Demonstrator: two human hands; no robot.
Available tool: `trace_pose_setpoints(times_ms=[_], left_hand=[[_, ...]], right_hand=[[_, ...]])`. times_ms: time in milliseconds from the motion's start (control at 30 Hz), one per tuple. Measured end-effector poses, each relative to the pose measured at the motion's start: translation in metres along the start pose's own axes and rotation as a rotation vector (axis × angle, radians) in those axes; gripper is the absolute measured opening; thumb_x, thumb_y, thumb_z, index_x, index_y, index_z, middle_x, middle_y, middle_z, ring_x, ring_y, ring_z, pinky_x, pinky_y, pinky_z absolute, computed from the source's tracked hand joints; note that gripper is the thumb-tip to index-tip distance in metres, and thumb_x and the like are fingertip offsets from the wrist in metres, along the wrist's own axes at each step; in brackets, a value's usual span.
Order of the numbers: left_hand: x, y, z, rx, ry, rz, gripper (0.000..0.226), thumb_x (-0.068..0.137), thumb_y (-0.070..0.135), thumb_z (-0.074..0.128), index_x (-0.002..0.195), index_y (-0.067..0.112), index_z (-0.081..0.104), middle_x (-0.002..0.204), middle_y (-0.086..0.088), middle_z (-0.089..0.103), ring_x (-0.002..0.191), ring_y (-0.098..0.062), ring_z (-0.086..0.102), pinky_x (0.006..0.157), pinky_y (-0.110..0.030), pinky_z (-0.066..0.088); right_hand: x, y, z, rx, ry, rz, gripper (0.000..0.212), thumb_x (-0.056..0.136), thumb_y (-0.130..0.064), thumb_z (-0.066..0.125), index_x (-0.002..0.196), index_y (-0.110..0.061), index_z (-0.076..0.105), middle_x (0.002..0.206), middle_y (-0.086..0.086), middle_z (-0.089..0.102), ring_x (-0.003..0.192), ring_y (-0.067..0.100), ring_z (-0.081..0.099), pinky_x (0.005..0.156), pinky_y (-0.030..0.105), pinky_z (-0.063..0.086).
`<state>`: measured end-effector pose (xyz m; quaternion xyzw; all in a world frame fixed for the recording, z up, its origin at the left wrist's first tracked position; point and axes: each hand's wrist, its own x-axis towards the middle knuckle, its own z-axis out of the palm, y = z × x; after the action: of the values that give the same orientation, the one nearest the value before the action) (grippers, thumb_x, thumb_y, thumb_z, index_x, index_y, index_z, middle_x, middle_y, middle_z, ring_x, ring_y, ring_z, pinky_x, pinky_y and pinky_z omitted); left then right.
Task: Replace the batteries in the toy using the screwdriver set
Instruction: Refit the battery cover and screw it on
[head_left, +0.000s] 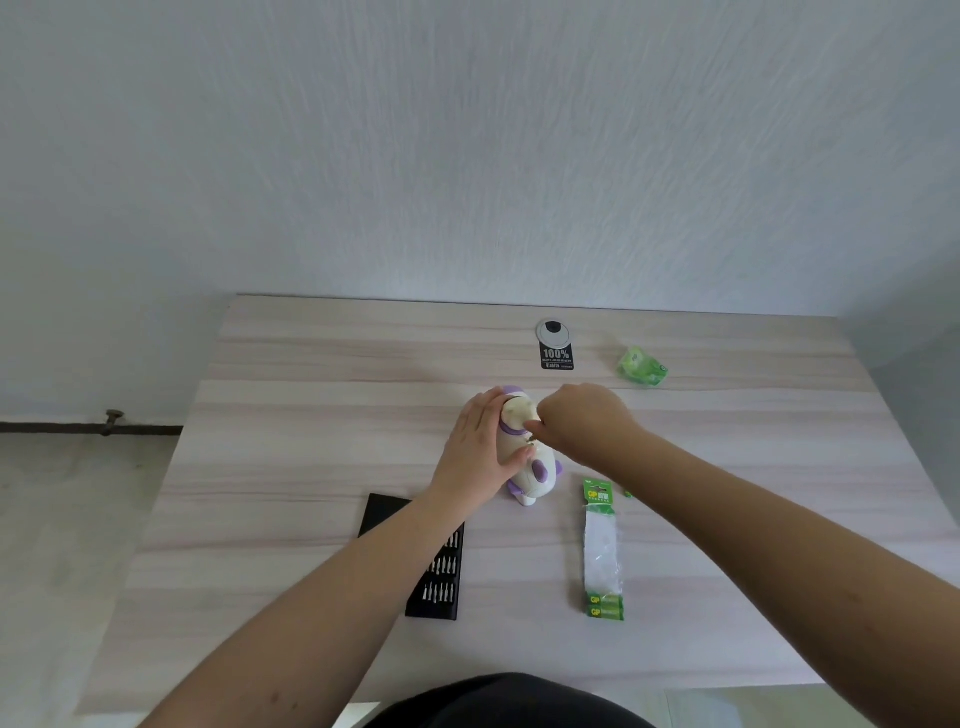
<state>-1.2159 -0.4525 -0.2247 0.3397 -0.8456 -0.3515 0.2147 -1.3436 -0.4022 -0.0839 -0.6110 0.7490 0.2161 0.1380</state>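
The table (311, 415) fills the lower frame. At its centre lies the toy (524, 457), white and purple. The left hand (478, 452) cups it, fingers loosely wrapped. The bit case (441, 571) sits lower left, the battery pack (602, 551) lower right. The right hand (587, 421) is curled, seemingly pinching a small tool I cannot make out. Best to pin the toy firmly and keep the driver squarely seated.

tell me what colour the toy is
The toy is cream-white with purple patches and trim, seen in the head view.
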Motion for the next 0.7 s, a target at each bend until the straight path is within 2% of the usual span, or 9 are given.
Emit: trace_pose_setpoints(times_ms=[100,200,267,333,467,533,600,667,700], left_hand=[[0.0,0.002,0.0,0.0,0.002,0.002,0.071,0.079,0.05,0.059,0.14,0.02,0.041,0.146,0.007,0.038,0.139,-0.014,0.03,0.116,-0.032,0.026],[0.0,0.002,0.001,-0.002,0.012,0.006,0.072,0.079,0.05,0.061,0.14,0.018,0.042,0.146,0.004,0.039,0.138,-0.015,0.031,0.115,-0.03,0.026],[0.0,0.002,0.0,-0.007,0.001,0.004,0.07,0.08,0.043,0.066,0.14,0.019,0.041,0.146,0.005,0.038,0.138,-0.016,0.03,0.115,-0.032,0.027],[0.001,0.0,0.001,-0.006,-0.004,0.008,0.07,0.08,0.044,0.066,0.14,0.019,0.041,0.146,0.006,0.037,0.138,-0.016,0.03,0.115,-0.033,0.027],[0.0,0.001,0.0,-0.011,0.002,0.009,0.07,0.08,0.041,0.068,0.141,0.018,0.041,0.147,0.005,0.037,0.139,-0.016,0.028,0.116,-0.03,0.025],[-0.001,0.002,0.0,-0.012,0.004,0.005,0.071,0.081,0.039,0.069,0.142,0.017,0.04,0.148,0.004,0.037,0.14,-0.015,0.027,0.116,-0.03,0.025],[-0.001,0.002,-0.001,-0.015,0.002,-0.005,0.071,0.081,0.044,0.067,0.141,0.018,0.041,0.147,0.005,0.037,0.139,-0.014,0.027,0.116,-0.03,0.025],[-0.001,0.002,-0.001,-0.016,0.003,-0.002,0.072,0.081,0.046,0.068,0.141,0.018,0.041,0.147,0.005,0.037,0.139,-0.014,0.028,0.116,-0.029,0.025],[-0.001,0.002,-0.001,-0.015,0.004,0.005,0.072,0.08,0.044,0.07,0.141,0.018,0.042,0.147,0.004,0.037,0.139,-0.014,0.028,0.116,-0.029,0.025]], right_hand=[[-0.002,0.001,0.005,0.139,-0.008,-0.03,0.034,0.095,-0.04,0.049,0.101,-0.007,0.057,0.084,0.005,0.054,0.079,0.026,0.056,0.067,0.031,0.044],[-0.003,0.008,0.011,0.262,-0.022,-0.101,0.033,0.088,-0.024,0.062,0.115,-0.011,0.048,0.108,0.007,0.061,0.095,0.028,0.06,0.081,0.038,0.052],[-0.003,0.01,0.011,0.205,-0.007,-0.11,0.02,0.09,-0.016,0.057,0.11,-0.015,0.053,0.107,0.006,0.063,0.094,0.027,0.061,0.08,0.037,0.051],[-0.003,0.009,0.011,0.149,0.037,-0.106,0.014,0.094,-0.018,0.05,0.104,-0.014,0.059,0.099,0.007,0.063,0.089,0.028,0.061,0.074,0.035,0.049],[-0.005,0.004,0.008,0.058,0.056,-0.015,0.034,0.099,-0.037,0.042,0.087,-0.012,0.061,0.071,0.003,0.049,0.071,0.026,0.053,0.06,0.03,0.041],[-0.004,0.001,0.009,0.049,0.028,0.034,0.04,0.099,-0.043,0.039,0.084,-0.012,0.06,0.068,0.001,0.044,0.069,0.024,0.05,0.058,0.028,0.035],[-0.003,0.001,0.012,0.181,0.005,0.035,0.032,0.095,-0.042,0.048,0.088,-0.012,0.055,0.074,0.002,0.051,0.072,0.024,0.053,0.058,0.03,0.038],[-0.006,0.003,0.013,0.367,-0.007,-0.008,0.03,0.089,-0.033,0.061,0.103,-0.01,0.05,0.092,0.007,0.059,0.083,0.027,0.058,0.068,0.035,0.047],[-0.007,0.006,0.012,0.377,-0.01,-0.046,0.031,0.088,-0.029,0.062,0.108,-0.009,0.048,0.099,0.008,0.061,0.088,0.028,0.059,0.074,0.038,0.05]])
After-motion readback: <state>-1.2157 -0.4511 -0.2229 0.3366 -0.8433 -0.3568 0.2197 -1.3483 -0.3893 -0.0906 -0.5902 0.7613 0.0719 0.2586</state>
